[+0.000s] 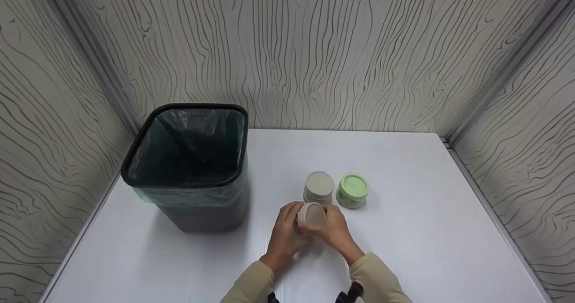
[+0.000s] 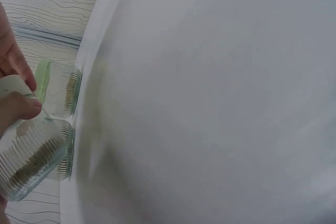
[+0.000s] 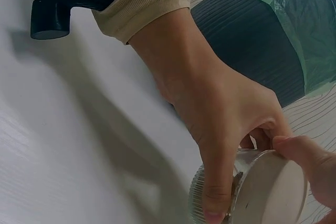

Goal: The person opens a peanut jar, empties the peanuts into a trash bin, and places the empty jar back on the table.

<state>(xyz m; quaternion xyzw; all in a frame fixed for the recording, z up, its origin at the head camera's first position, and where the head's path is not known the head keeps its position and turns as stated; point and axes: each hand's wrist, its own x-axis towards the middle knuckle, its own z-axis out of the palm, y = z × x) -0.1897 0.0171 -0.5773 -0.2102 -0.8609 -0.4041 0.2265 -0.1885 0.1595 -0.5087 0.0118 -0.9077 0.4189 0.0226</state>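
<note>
While two beige cloth sleeves (image 1: 251, 283) lie nearest, at seven and five o'clock from the held jar (image 2: 29, 161), both hands meet at that jar, one of three. At its eight o'clock, the left hand (image 1: 284, 235) has its fingers curled round the glass body. At four o'clock, the right hand (image 1: 334, 229) is bent in, thumb and fingers closed on the edge of the pale round lid (image 1: 314, 215). This jar is tilted, its clear glass ribbed, with something brownish inside; whether its base touches the table is hidden.

Just beyond stand the other two, upright and close together: a grey-lidded jar (image 1: 320, 186) near twelve o'clock and a green-lidded jar (image 1: 353, 188) at two.

One bin (image 1: 211, 222) sits well apart at ten o'clock, dark and ribbed on its side, its wide mouth a rounded square with a black rim; a thin, crinkled green liner (image 1: 215, 197) folds over it.

Smooth and white, the table (image 1: 426, 217) gives its broadest room from two to four o'clock, out to the right edge. Its far edge meets the back wall (image 1: 287, 56), one of three panels with dark wavy wood grain, joined by two grey corner strips (image 1: 494, 74).
</note>
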